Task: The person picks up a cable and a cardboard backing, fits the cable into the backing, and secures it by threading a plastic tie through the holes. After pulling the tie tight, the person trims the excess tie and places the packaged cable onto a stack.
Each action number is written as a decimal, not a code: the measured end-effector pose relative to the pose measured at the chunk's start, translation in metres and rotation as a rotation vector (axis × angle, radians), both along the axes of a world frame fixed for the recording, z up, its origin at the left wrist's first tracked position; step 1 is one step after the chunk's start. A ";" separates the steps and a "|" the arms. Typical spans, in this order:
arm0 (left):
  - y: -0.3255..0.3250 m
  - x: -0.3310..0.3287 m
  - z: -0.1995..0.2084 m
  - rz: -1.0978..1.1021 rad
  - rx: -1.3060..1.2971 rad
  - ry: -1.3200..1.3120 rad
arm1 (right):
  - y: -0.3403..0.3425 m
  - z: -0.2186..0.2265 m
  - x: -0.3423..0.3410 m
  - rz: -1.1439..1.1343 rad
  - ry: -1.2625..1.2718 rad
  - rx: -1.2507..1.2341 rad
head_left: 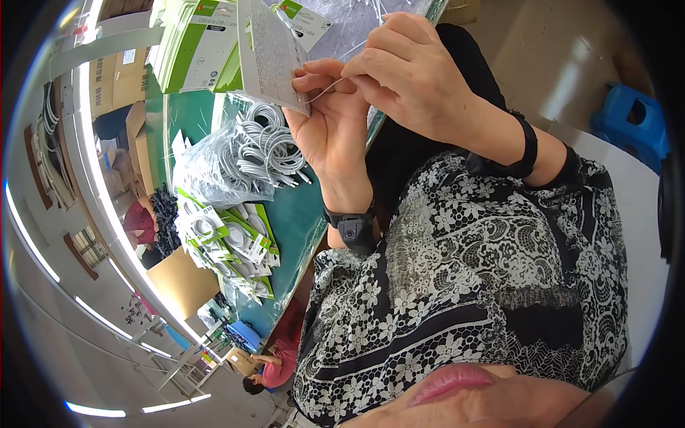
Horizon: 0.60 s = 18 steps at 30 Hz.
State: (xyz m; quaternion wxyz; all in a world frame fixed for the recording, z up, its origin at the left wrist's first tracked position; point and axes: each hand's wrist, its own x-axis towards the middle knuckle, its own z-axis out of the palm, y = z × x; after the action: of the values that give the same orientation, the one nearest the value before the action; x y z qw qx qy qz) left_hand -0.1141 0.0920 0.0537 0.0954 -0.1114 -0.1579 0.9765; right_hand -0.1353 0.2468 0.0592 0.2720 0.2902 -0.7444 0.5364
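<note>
My left hand (332, 128) holds a cable packaging card (270, 60) upright by its lower edge, its white, finely printed back facing me. A thin white tie (328, 89) runs from the card, past my left fingertips, into the pinch of my right hand (410, 75). Closed fingers hide the tie's far end. Just beyond the card stands a stack of green and white packaging cards (193, 46). Nearest my left wrist, on the table, lies a pile of coiled grey cables (267, 146), partly in a clear plastic bag (207, 167).
Packed cables on green and white cards (228, 242) lie heaped on the green table (282, 217). More thin white ties (374, 7) lie at the far edge. A blue stool (631, 121) stands at the right. Cardboard boxes (118, 78) and other people (278, 367) are at the left.
</note>
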 end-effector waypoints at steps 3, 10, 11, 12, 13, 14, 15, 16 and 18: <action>0.001 0.000 0.000 0.008 0.006 -0.009 | -0.010 -0.022 -0.003 -0.140 0.156 0.053; 0.000 0.000 -0.001 0.026 -0.004 -0.023 | -0.014 -0.027 -0.006 -0.110 0.143 0.054; 0.000 0.000 -0.001 0.024 -0.008 -0.022 | -0.014 -0.027 -0.006 -0.104 0.153 0.049; 0.000 0.000 -0.001 0.023 -0.012 -0.020 | -0.014 -0.027 -0.006 -0.104 0.154 0.049; 0.000 0.000 -0.001 0.022 -0.016 -0.018 | -0.014 -0.028 -0.005 -0.098 0.148 0.043; 0.000 0.000 -0.001 0.021 -0.016 -0.018 | -0.014 -0.028 -0.005 -0.092 0.143 0.036; 0.000 0.000 -0.001 0.017 -0.011 -0.015 | -0.014 -0.028 -0.005 -0.085 0.137 0.030; -0.001 0.000 -0.001 0.013 -0.006 -0.011 | -0.014 -0.028 -0.005 -0.085 0.138 0.029; -0.001 0.000 -0.001 0.009 -0.001 -0.009 | -0.014 -0.029 -0.005 -0.068 0.136 0.008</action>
State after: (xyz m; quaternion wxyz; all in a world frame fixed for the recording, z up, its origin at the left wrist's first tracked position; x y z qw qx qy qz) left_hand -0.1136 0.0914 0.0523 0.0904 -0.1150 -0.1583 0.9765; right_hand -0.1407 0.2331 0.0304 0.3389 0.3016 -0.7357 0.5030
